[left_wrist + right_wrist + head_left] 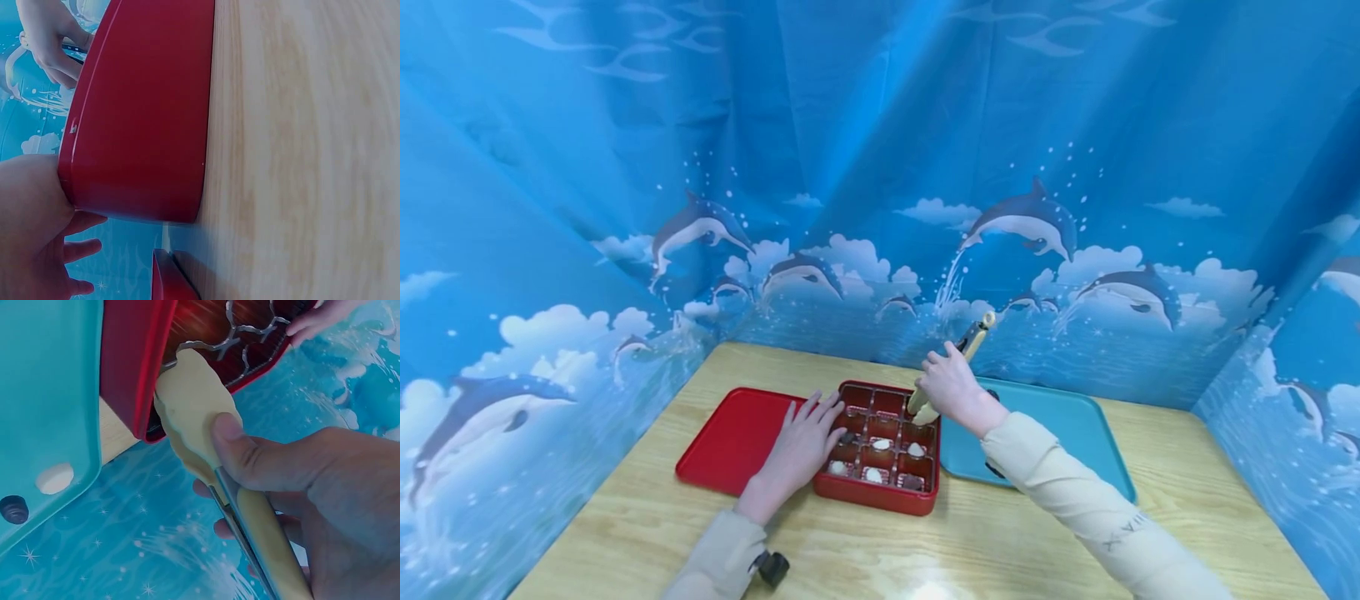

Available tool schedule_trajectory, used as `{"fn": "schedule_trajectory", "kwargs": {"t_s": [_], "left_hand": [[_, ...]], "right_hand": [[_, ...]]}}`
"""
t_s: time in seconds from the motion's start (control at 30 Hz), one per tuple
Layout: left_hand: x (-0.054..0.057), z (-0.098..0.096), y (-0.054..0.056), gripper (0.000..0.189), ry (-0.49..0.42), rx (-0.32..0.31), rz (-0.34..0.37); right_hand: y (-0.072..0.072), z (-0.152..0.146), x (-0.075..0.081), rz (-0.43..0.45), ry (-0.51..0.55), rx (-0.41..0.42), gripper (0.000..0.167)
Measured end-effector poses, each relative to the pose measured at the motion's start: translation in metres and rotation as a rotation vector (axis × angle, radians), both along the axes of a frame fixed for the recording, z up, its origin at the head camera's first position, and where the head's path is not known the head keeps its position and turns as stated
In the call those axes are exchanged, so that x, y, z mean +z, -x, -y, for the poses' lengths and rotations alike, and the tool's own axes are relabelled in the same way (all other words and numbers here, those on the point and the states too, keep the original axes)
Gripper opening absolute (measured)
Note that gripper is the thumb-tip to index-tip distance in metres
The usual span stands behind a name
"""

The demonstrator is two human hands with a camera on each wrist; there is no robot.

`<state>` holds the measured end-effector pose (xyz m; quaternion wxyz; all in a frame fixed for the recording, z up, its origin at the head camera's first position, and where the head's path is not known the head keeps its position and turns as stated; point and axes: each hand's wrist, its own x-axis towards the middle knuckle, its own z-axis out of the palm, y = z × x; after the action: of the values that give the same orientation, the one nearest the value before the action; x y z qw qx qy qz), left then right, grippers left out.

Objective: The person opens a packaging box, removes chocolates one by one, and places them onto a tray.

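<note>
A red box [880, 497] divided into compartments stands on the table, with small white and dark chocolates [882, 444] in its middle and near rows. My left hand [800, 443] rests on the box's left rim, fingers extended. In the left wrist view, that hand [31, 219] lies against the corner of the box wall. My right hand [953, 388] grips cream-coloured tongs [976, 339], thumb on one arm and fingers round the other. The tong heads [195, 403] dip into the far right compartment; what lies between their tips is hidden.
Left of the box lies a flat red lid [737, 429], partly under my left arm. A turquoise tray [1075, 425] lies close to the box's right side, beneath my right forearm. On it are a white chocolate [55, 479] and a dark one [14, 509]. A dolphin-printed curtain [865, 167] surrounds the table.
</note>
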<state>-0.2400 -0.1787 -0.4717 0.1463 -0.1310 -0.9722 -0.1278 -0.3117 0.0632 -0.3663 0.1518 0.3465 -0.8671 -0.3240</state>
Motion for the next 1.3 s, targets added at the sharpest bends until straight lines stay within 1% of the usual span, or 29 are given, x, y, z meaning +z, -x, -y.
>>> {"fn": "schedule_trajectory", "kwargs": {"t_s": [0.1,0.23,0.3,0.4,0.53,0.6,0.77,0.93,1.0,1.1,1.23,1.3], "left_hand": [[0.001,0.0,0.0,0.05,-0.002,0.002,-0.011],[0.001,-0.001,0.0,0.05,0.002,0.001,-0.008],[0.001,-0.002,0.0,0.05,0.007,-0.001,-0.003],[0.0,-0.002,0.0,0.051,0.013,0.001,0.003],[-0.002,-0.003,0.0,0.051,0.02,0.0,0.002],[-0.002,-0.003,0.0,0.05,0.021,-0.001,0.001],[-0.003,-0.003,0.0,0.051,0.017,0.002,0.011],[-0.002,-0.002,0.001,0.051,0.01,0.004,0.01],[-0.001,-0.002,0.001,0.051,0.012,0.005,0.01],[-0.001,-0.001,0.0,0.05,0.012,0.003,0.01],[0.0,-0.002,-0.001,0.05,0.006,0.002,0.014],[0.001,-0.002,-0.001,0.05,0.006,0.003,0.015]], "right_hand": [[0.001,0.004,-0.004,-0.003,0.006,0.0,0.014],[0.0,0.002,-0.012,-0.004,0.044,0.024,0.02],[0.0,-0.001,-0.016,-0.019,0.072,0.043,0.019],[0.0,-0.006,-0.021,-0.073,0.131,0.096,0.018],[-0.002,-0.015,-0.022,-0.123,0.193,0.145,0.009],[-0.003,-0.019,-0.021,-0.118,0.222,0.145,0.008],[-0.008,-0.034,-0.02,-0.087,0.33,0.123,0.02],[-0.012,-0.051,-0.031,-0.115,0.467,0.14,0.038],[-0.013,-0.058,-0.037,-0.118,0.531,0.136,0.04],[-0.015,-0.067,-0.045,-0.118,0.62,0.109,0.04],[-0.017,-0.08,-0.049,-0.142,0.699,0.081,0.041],[-0.017,-0.088,-0.049,-0.151,0.73,0.069,0.039]]}}
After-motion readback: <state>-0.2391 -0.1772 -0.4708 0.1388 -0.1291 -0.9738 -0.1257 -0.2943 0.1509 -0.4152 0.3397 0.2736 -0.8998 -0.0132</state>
